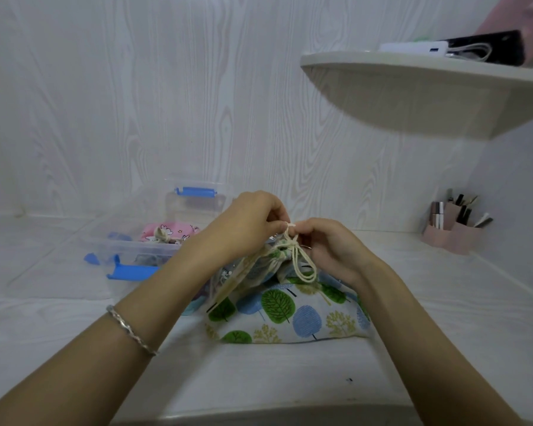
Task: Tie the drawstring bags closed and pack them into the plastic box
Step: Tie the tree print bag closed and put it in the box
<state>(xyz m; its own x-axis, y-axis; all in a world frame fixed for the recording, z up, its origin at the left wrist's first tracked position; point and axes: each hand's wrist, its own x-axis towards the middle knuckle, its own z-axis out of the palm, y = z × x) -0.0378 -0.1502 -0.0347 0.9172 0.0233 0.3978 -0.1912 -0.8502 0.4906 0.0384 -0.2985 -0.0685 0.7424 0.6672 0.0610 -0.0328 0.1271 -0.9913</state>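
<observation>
Both hands meet near the middle of the head view, almost touching above the gathered neck of the tree-print bag (290,312). My left hand (253,219) pinches the cream drawstring (302,265) at its top between thumb and fingertips, and my right hand (330,244), just beside it, has its fingers curled in on the same cord. I hold the two ends high and close like this so the neck is cinched while I work the knot. Loops of cord hang down below my fingers over the puckered cloth.

The bag itself lies on the white surface in the lower middle of the frame, its body flat and its mouth pulled up towards my hands, so it is not yet packed. I judge the tie to be partly made, though I cannot tell whether the knot is tight.

Left of centre, behind my left forearm, sits the plastic box (130,245), open, with its blue latches (194,192) hanging free. A pink bag (170,233) lies inside it with its neck already bunched. The box is near enough that I can reach it with this bag once it is tied.

A bracelet (130,329) sits on my left wrist. At upper right a shelf (413,84) juts from the wall, and at far right stands a pink organiser (453,232) of small items
</observation>
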